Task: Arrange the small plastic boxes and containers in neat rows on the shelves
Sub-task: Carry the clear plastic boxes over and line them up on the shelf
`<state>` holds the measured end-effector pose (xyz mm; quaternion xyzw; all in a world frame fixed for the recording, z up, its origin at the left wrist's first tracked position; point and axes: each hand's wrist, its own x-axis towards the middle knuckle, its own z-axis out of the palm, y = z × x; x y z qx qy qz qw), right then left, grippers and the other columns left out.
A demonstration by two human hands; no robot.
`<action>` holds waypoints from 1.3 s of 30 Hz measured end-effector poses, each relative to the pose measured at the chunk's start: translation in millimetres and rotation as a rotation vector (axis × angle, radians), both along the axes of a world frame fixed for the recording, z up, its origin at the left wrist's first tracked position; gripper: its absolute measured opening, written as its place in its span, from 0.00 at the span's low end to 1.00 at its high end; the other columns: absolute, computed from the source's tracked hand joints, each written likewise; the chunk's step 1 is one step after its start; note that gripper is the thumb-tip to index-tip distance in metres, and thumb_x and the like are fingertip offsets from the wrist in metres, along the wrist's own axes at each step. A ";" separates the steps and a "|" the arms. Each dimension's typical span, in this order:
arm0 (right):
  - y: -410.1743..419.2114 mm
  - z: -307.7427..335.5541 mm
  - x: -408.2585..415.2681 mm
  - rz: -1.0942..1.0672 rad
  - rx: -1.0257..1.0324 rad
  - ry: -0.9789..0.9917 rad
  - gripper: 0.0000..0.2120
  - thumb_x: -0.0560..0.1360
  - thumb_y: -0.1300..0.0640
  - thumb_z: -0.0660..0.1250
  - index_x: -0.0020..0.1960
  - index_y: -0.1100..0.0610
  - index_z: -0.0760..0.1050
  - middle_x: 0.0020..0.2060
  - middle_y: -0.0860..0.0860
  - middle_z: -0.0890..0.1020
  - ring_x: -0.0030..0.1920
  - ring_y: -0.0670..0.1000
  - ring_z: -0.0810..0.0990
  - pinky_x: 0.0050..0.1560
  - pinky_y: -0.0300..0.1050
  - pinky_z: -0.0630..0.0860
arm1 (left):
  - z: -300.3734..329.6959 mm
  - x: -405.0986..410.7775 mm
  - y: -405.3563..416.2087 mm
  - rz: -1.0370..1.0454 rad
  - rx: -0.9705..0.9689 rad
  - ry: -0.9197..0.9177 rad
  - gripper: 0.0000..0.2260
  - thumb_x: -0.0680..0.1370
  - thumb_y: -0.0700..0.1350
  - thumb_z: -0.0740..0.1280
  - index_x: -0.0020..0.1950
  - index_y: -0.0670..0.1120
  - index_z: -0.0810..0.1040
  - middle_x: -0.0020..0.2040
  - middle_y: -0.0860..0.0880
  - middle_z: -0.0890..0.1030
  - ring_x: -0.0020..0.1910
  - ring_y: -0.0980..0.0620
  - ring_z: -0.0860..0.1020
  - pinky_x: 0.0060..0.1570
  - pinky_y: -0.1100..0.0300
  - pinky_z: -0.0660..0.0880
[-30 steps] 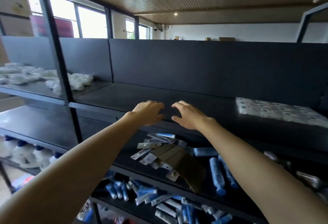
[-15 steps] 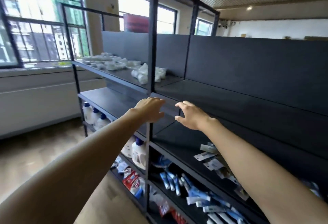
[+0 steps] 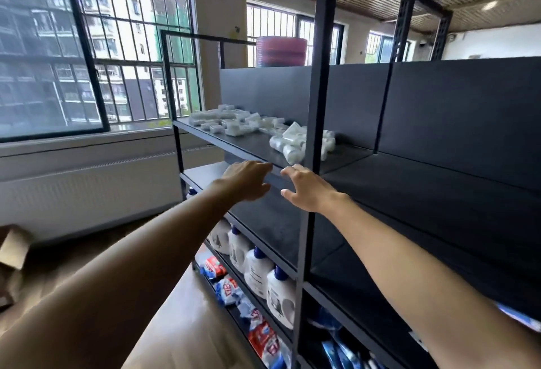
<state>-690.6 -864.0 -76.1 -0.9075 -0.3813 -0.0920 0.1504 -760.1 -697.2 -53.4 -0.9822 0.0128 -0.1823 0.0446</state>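
Since a second ago the view has swung leftward: the tubes and flat packs on the right-hand bay are gone from sight, and the barred windows (image 3: 96, 55) and the left end of the dark shelving unit (image 3: 317, 105) now fill the picture. Both arms stay stretched forward as before, hands close together and holding nothing.

The left hand (image 3: 247, 180) hangs near the front edge of the upper shelf (image 3: 234, 146), fingers relaxed and slightly bent. Just beside it the right hand (image 3: 306, 188) has its fingers spread wide, thumb low; whether either hand touches the shelf edge cannot be told.

The small plastic boxes and containers (image 3: 251, 125) lie in a loose white jumble on that upper shelf, above and beyond the hands, some behind the upright post. The shelf below them is bare where it shows. Lower down, white bottles with blue caps (image 3: 263, 272) stand in a row, and red-and-blue packets (image 3: 231, 289) lie on the bottom level.
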 end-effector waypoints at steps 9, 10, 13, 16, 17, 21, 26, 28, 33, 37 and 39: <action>76.7 4.4 105.9 -0.011 0.055 -0.059 0.23 0.80 0.51 0.65 0.72 0.55 0.67 0.69 0.53 0.72 0.70 0.56 0.70 0.66 0.50 0.69 | 14.1 94.4 69.0 0.050 0.038 0.001 0.19 0.80 0.52 0.64 0.70 0.50 0.71 0.66 0.48 0.78 0.61 0.46 0.78 0.53 0.52 0.75; 84.6 3.1 114.8 -0.017 0.058 -0.062 0.22 0.80 0.50 0.65 0.72 0.55 0.68 0.70 0.54 0.72 0.70 0.56 0.70 0.67 0.51 0.69 | 13.6 102.6 76.0 0.055 0.036 -0.004 0.19 0.80 0.52 0.64 0.70 0.50 0.71 0.66 0.48 0.78 0.61 0.46 0.78 0.53 0.52 0.75; 107.1 0.8 137.4 -0.043 0.067 -0.058 0.21 0.80 0.50 0.64 0.70 0.56 0.69 0.68 0.54 0.72 0.68 0.57 0.71 0.67 0.54 0.70 | 10.2 125.5 96.8 0.062 0.023 -0.003 0.18 0.80 0.52 0.64 0.69 0.50 0.72 0.65 0.48 0.78 0.61 0.45 0.78 0.53 0.51 0.75; 128.6 -1.0 157.5 -0.058 0.039 -0.067 0.19 0.80 0.52 0.64 0.68 0.57 0.69 0.66 0.55 0.73 0.67 0.57 0.72 0.65 0.51 0.71 | 7.7 148.3 119.6 0.060 0.000 -0.004 0.17 0.80 0.52 0.64 0.68 0.48 0.73 0.64 0.47 0.79 0.60 0.46 0.78 0.53 0.50 0.77; 135.8 -1.4 164.3 -0.062 0.035 -0.069 0.19 0.80 0.52 0.63 0.68 0.57 0.69 0.65 0.55 0.73 0.67 0.57 0.72 0.64 0.51 0.71 | 7.2 156.2 127.5 0.058 -0.009 -0.009 0.17 0.80 0.52 0.64 0.67 0.48 0.73 0.64 0.47 0.79 0.60 0.46 0.78 0.54 0.50 0.77; 167.5 -4.8 194.1 -0.075 0.052 -0.071 0.20 0.80 0.52 0.64 0.69 0.57 0.70 0.65 0.54 0.73 0.67 0.57 0.72 0.65 0.52 0.72 | 5.2 189.2 160.5 0.039 -0.028 -0.021 0.19 0.80 0.52 0.64 0.69 0.49 0.72 0.64 0.47 0.79 0.62 0.46 0.77 0.56 0.51 0.76; 209.5 -4.0 233.4 -0.120 0.047 -0.061 0.20 0.79 0.51 0.64 0.70 0.55 0.70 0.66 0.53 0.73 0.66 0.57 0.73 0.65 0.52 0.72 | 1.4 239.8 210.9 -0.020 -0.018 -0.031 0.18 0.79 0.52 0.65 0.67 0.49 0.73 0.62 0.46 0.80 0.59 0.44 0.78 0.51 0.51 0.75; 229.0 -1.2 249.7 -0.161 0.038 -0.070 0.20 0.80 0.51 0.63 0.70 0.55 0.69 0.66 0.53 0.72 0.66 0.58 0.73 0.64 0.52 0.72 | 1.2 262.2 233.4 -0.055 -0.032 -0.035 0.17 0.79 0.52 0.65 0.66 0.49 0.73 0.61 0.46 0.80 0.56 0.44 0.79 0.49 0.51 0.77; 281.4 3.1 287.1 -0.264 0.015 -0.073 0.20 0.80 0.50 0.61 0.71 0.55 0.68 0.68 0.52 0.71 0.67 0.57 0.72 0.63 0.51 0.71 | 2.6 319.3 291.7 -0.137 -0.051 -0.019 0.14 0.77 0.52 0.65 0.62 0.51 0.74 0.59 0.48 0.81 0.55 0.43 0.79 0.47 0.50 0.77; 312.0 3.2 314.2 -0.342 0.013 -0.078 0.20 0.81 0.51 0.61 0.71 0.56 0.69 0.68 0.53 0.72 0.68 0.57 0.71 0.63 0.48 0.70 | 4.4 360.0 324.4 -0.210 -0.088 -0.023 0.10 0.77 0.50 0.65 0.56 0.50 0.74 0.57 0.48 0.81 0.54 0.43 0.79 0.40 0.54 0.72; 320.7 0.8 325.5 -0.389 0.009 -0.073 0.20 0.81 0.52 0.62 0.70 0.57 0.69 0.67 0.53 0.72 0.68 0.56 0.71 0.62 0.48 0.70 | 1.8 376.6 333.7 -0.254 -0.086 -0.017 0.07 0.77 0.50 0.64 0.52 0.49 0.73 0.55 0.47 0.81 0.53 0.42 0.79 0.39 0.54 0.70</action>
